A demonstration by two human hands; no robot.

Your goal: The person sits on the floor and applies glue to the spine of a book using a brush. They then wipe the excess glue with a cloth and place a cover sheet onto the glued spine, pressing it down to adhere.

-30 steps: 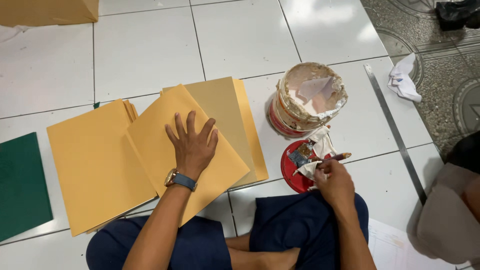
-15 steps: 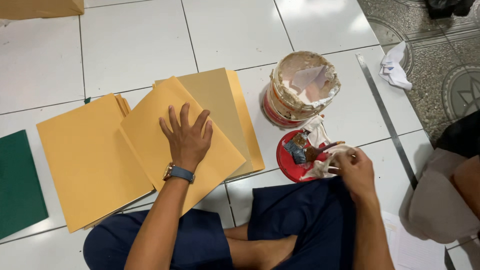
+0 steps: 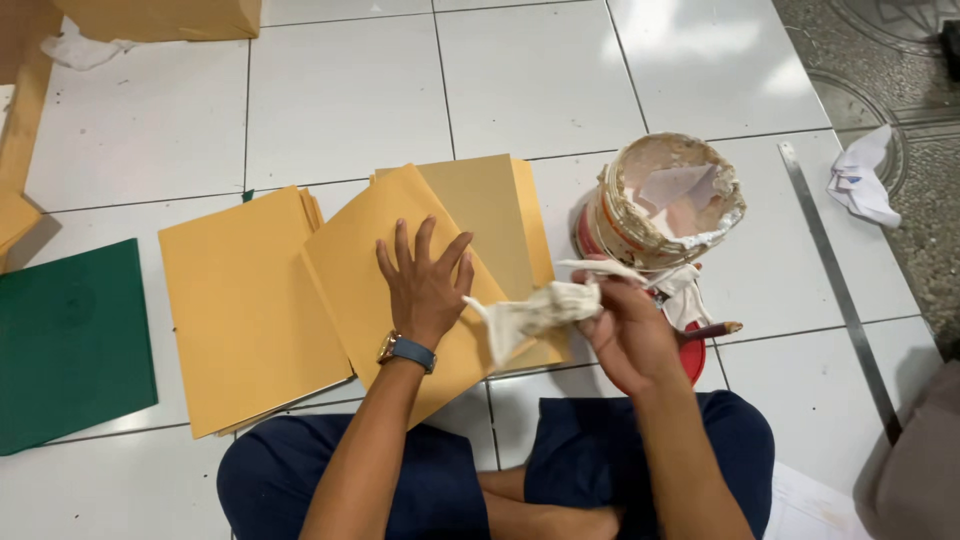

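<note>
Gripping rag (image 3: 540, 312) (left hand (image 3: 425, 285) flat on sheet (image 3: 360, 280))

A crumpled off-white rag (image 3: 540, 312), smeared and stiff with paste, hangs in the air just right of the top yellow sheet, pinched at its right end by the right hand (image 3: 625, 335), its left end drooping over that sheet's right edge. The yellow sheet (image 3: 390, 290), a plain mustard card, lies flat and turned at an angle on the white floor tiles, overlapping other sheets, pressed down by the left hand (image 3: 425, 285) with fingers spread.
</note>
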